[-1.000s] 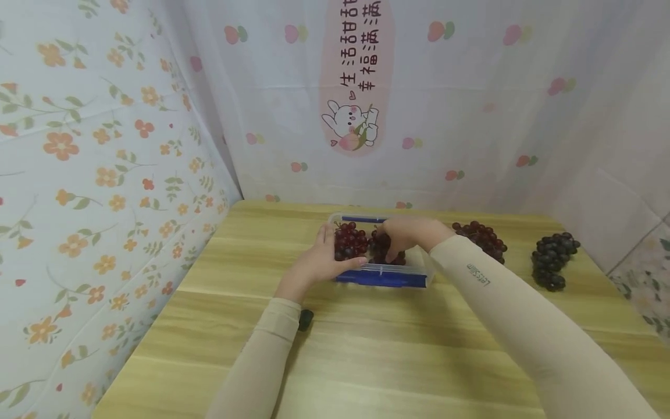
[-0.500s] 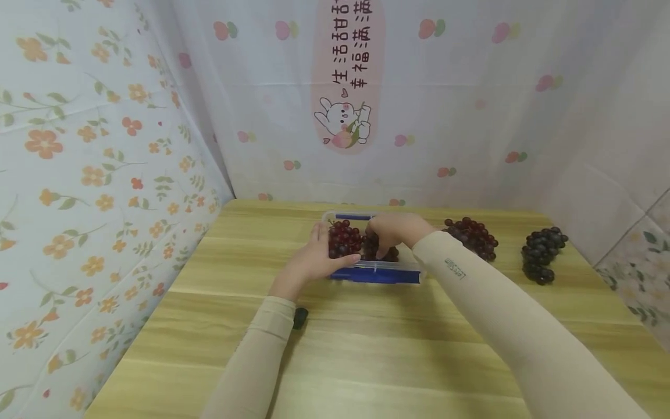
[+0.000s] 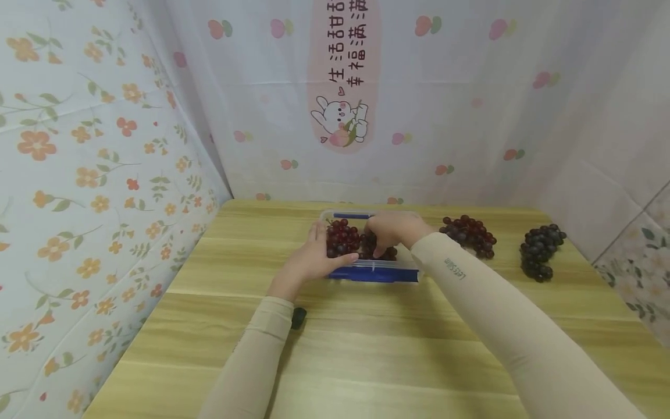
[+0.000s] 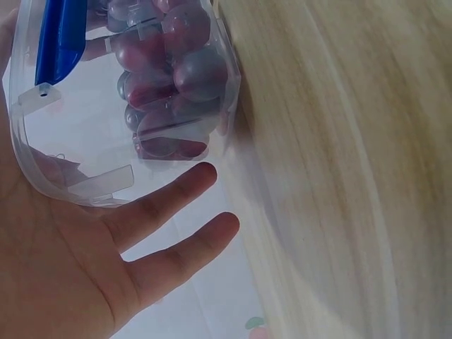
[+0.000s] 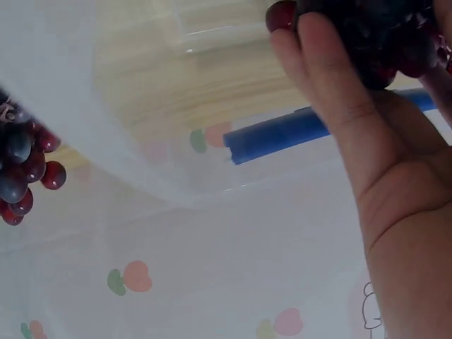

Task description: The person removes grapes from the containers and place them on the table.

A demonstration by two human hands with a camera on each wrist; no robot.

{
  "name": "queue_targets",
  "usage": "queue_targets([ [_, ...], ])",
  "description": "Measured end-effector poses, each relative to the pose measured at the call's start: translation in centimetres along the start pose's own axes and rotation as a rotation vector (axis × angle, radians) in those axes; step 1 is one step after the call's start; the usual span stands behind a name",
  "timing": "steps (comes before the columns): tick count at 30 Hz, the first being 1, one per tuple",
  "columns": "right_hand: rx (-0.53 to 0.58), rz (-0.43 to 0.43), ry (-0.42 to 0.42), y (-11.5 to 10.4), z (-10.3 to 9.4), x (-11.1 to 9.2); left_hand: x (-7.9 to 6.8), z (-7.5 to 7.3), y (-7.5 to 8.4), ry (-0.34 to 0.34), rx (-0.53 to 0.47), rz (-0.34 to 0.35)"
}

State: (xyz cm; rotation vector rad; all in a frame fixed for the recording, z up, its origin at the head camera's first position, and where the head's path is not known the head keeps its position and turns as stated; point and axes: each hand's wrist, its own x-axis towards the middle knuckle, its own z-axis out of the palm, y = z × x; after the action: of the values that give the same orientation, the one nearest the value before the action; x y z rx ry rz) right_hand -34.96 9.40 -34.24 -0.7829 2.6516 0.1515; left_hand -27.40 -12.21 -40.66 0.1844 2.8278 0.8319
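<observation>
While right hand point(image 3: 392, 230) fingers curl round grapes point(image 3: 379, 247) inside clear box point(image 3: 374, 269) mid-table, left hand point(image 3: 314, 256) flat-fingered against box side; hard squeeze could burst fruit.

A pale wooden counter point(image 3: 366, 349) carries a clear plastic box with blue clips point(image 3: 374, 272), a loose dark red grape bunch point(image 3: 468, 234), a black-purple grape bunch point(image 3: 540, 250) farther right, and a small black object point(image 3: 298, 318).
</observation>
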Motion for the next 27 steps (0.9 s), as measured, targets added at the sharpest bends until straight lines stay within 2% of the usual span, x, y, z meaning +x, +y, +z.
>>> queue_targets([
  [4, -0.019, 0.044, 0.002, -0.34, -0.11, -0.09, -0.04, -0.05, -0.11, 0.004, 0.001, -0.006],
  [14, -0.029, 0.048, 0.019, -0.23, 0.17, -0.18, 0.0, -0.11, -0.02, -0.01, 0.02, 0.002],
  [27, -0.039, -0.009, 0.014, -0.15, 0.54, 0.49, 0.04, -0.11, -0.16, -0.009, 0.014, -0.001],
])
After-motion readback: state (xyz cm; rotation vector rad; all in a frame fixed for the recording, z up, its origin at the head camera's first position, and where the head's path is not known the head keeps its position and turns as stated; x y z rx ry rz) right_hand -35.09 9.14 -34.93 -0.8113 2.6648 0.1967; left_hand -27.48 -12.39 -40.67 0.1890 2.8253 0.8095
